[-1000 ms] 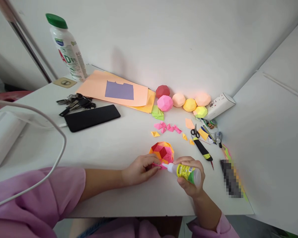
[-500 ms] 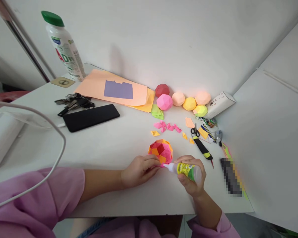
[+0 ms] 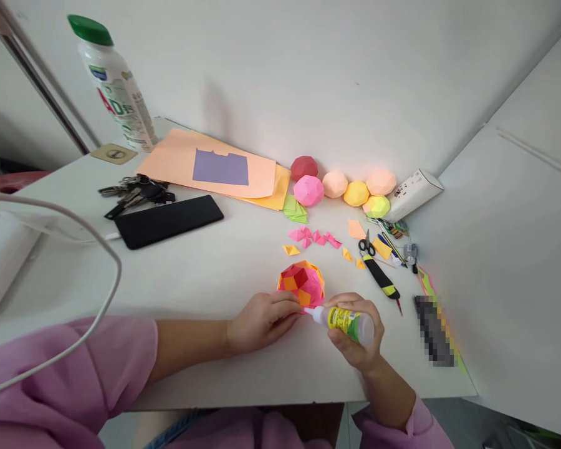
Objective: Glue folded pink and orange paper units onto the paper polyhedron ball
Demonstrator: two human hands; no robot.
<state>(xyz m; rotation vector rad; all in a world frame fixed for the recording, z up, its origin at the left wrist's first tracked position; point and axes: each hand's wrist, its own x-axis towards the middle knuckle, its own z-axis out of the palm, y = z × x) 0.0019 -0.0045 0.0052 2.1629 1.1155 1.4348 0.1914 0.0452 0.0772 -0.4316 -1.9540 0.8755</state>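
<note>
My right hand (image 3: 358, 337) grips a small glue bottle (image 3: 343, 320) with a yellow-green label, its white nozzle pointing left. My left hand (image 3: 262, 321) pinches a small pink paper piece (image 3: 305, 310) right at the nozzle tip. Just behind both hands sits a half-built paper ball (image 3: 302, 284) of pink, red and orange facets, resting on the white table (image 3: 206, 280). Loose folded pink pieces (image 3: 314, 237) and orange pieces (image 3: 292, 251) lie a little further back.
Several finished paper balls (image 3: 343, 187) line the wall. Scissors (image 3: 367, 245) and a black-yellow cutter (image 3: 381, 279) lie right of the ball. A black phone (image 3: 168, 220), keys (image 3: 133, 192), orange paper sheets (image 3: 215, 168), a green-capped bottle (image 3: 115, 84) and a white cable (image 3: 103, 299) are left.
The view shifted slightly. The glue bottle's nozzle stays at the pink piece in my left hand, and both hands keep their places beside the paper ball.
</note>
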